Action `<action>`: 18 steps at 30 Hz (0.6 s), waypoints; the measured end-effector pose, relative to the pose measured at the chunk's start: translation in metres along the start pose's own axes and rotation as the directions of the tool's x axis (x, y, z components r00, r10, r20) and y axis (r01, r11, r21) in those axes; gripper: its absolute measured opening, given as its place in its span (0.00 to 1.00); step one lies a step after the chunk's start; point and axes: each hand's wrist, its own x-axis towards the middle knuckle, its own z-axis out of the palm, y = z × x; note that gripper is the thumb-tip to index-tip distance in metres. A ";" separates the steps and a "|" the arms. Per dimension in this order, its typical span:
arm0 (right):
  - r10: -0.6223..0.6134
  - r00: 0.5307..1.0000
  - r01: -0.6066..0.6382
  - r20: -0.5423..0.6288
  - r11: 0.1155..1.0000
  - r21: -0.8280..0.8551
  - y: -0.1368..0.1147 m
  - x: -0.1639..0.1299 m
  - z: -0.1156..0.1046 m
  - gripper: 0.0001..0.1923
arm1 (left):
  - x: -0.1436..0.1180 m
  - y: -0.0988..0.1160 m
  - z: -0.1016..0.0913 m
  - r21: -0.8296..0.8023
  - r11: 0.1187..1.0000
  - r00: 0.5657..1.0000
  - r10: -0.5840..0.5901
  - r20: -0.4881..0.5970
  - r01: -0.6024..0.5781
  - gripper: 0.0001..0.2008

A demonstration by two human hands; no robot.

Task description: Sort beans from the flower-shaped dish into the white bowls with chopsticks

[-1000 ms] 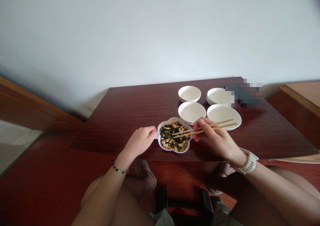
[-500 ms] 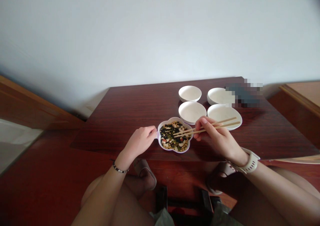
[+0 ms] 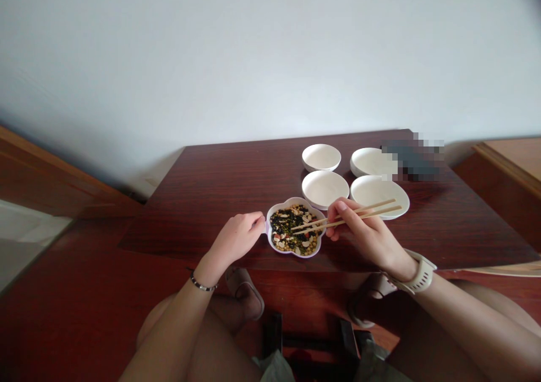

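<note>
My left hand point(image 3: 240, 234) is closed around the short handle of a flower-shaped dish point(image 3: 269, 241), pale with a lilac edge, at the near side of the table. Mixed beans and nuts point(image 3: 296, 247), black, green, yellow and whitish, fill the dish. In my right hand point(image 3: 359, 230) is a pair of wooden chopsticks point(image 3: 315, 225), pinched between the fingers. Their tips reach down among the beans near the middle of the dish. Whether the tips grip a single piece is too small to tell.
Behind the dish stand white bowls: a back left bowl point(image 3: 321, 158), a front left bowl point(image 3: 325, 190), a back right bowl point(image 3: 368, 163) and a front right bowl point(image 3: 391, 199). A blurred dark object point(image 3: 412, 159) lies at the right rear of the brown table point(image 3: 228, 179), against the wall.
The chopstick tips have shifted slightly to the left within the beans, and some pieces lie differently. My right hand moved slightly left; my left hand stays on the handle.
</note>
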 end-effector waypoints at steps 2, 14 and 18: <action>-0.003 1.000 0.003 0.001 1.000 -0.005 0.000 0.000 0.000 0.22 | 0.000 0.000 0.000 -0.003 1.000 1.000 -0.001 0.002 0.001 0.17; -0.006 1.000 0.006 -0.012 1.000 -0.008 0.001 0.000 -0.001 0.23 | -0.001 -0.001 0.001 0.010 1.000 1.000 0.003 0.005 -0.003 0.18; 0.003 1.000 -0.003 -0.005 1.000 0.017 0.001 0.000 -0.002 0.22 | -0.001 -0.002 0.002 0.006 1.000 1.000 0.006 0.000 -0.006 0.18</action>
